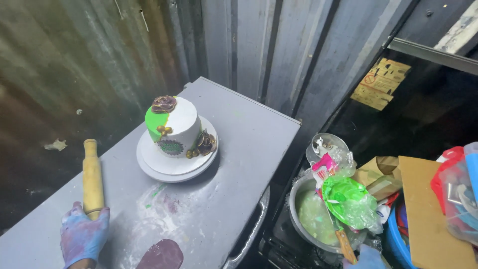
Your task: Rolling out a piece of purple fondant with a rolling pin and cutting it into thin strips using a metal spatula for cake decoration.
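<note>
Left hand (83,235), in a stained blue glove, is down at the near-left edge of the grey counter (239,164), its grip wrapped closed around the lower handle of a wooden rolling pin (92,178). The pin lies along the counter's left edge, pointing away from the person. Just right of that hand sits a flattened piece of dark purple paste (162,254), on a patch of counter dusted with white powder. Further back, mid-counter, a small cake (174,127) stands on a round white turntable (172,167); it is white with a green panel, a purple-and-gold rose on top and gold balls on its side. Over on the right, off the counter, the right hand (367,256) only just shows at the bottom edge, also in blue; its grip I cannot make out. It sits beside a metal bowl (303,197) of pale green mix, with a crumpled green plastic bag (348,199) lying over it.
</note>
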